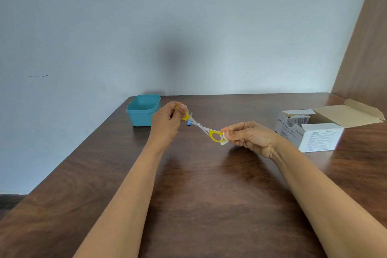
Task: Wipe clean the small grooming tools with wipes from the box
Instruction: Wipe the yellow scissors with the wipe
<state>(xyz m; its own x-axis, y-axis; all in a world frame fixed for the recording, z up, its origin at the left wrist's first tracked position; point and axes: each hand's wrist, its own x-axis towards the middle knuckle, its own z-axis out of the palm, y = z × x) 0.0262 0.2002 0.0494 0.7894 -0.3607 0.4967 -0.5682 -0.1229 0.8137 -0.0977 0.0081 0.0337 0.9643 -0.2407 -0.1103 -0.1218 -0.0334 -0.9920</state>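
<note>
partly hidden scissors (199, 125) in left hand (166, 120), wipe (223, 138)

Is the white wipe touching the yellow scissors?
Touching. Head view: the right hand pinches the wipe around the yellow handle loop of the scissors.

Only one camera was running, a wide-angle one worn on the person's head, facing forward and down over the counter (199, 205) toward the wall (146, 27) in the upper half. It sat close: forearms (129, 184) entered from the bottom edge, left hand (166, 120) and right hand (249, 135) meeting near mid-frame.
</note>
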